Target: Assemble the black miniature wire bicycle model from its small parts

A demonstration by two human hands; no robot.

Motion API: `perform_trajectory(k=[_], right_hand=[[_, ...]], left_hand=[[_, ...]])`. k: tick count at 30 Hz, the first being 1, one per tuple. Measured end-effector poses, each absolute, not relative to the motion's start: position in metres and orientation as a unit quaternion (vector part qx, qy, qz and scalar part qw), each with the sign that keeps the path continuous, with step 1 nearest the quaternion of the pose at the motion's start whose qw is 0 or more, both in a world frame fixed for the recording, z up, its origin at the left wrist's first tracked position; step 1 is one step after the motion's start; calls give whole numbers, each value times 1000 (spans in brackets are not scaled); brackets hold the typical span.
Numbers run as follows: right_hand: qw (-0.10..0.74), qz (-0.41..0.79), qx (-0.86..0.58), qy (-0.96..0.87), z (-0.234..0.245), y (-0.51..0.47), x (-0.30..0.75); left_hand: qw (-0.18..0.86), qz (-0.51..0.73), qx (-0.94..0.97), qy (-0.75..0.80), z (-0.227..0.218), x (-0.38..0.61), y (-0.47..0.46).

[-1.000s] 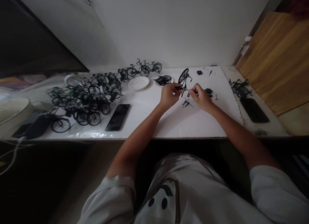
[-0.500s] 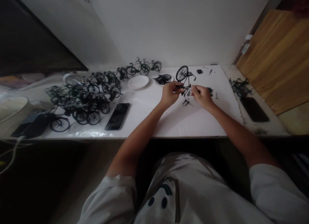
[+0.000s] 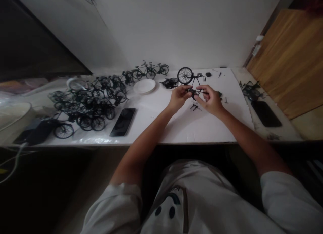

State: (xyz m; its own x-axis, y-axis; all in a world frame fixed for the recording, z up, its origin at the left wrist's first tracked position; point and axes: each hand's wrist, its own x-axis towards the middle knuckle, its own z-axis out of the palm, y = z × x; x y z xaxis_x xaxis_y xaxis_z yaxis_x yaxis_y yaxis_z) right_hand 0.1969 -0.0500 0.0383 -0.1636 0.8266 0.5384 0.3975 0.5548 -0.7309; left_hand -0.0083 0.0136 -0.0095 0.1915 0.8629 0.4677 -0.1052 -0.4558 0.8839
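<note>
A black model bicycle (image 3: 185,75) is held up between my two hands, over the right half of the white board, with one spoked wheel at its upper left. My left hand (image 3: 179,96) pinches the lower part of its frame. On the other side, my right hand (image 3: 211,98) has its fingers curled round the frame's right side, thumb at the bottom. Whether a small tool or part is in the right fingers is hidden. Below the hands lie small black parts (image 3: 194,107). A dark pile of wheels (image 3: 170,82) sits just behind my left hand.
Many finished-looking model bicycles (image 3: 88,102) crowd the left side, with more (image 3: 151,69) along the wall. A white plate (image 3: 144,86) and a phone (image 3: 123,122) lie nearer the middle. At right are a small T-shaped piece (image 3: 226,100), a second phone (image 3: 266,114) and a wooden panel (image 3: 300,62).
The model bicycle has turned, its wheel shifting left and handlebar end dropping level. My right hand has come closer to the frame, its fingers spreading over it.
</note>
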Motion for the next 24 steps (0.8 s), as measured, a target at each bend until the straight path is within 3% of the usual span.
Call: perform_trajectory(k=[5, 13, 24], right_hand=[[482, 192, -427, -741, 34, -47, 198], [545, 328, -445, -631, 27, -28, 198], [522, 407, -470, -584, 25, -24, 201]], left_hand=[[413, 547, 668, 290, -10, -5, 10], [249, 512, 750, 337, -1, -2, -8], [182, 460, 790, 363, 8, -7, -11]])
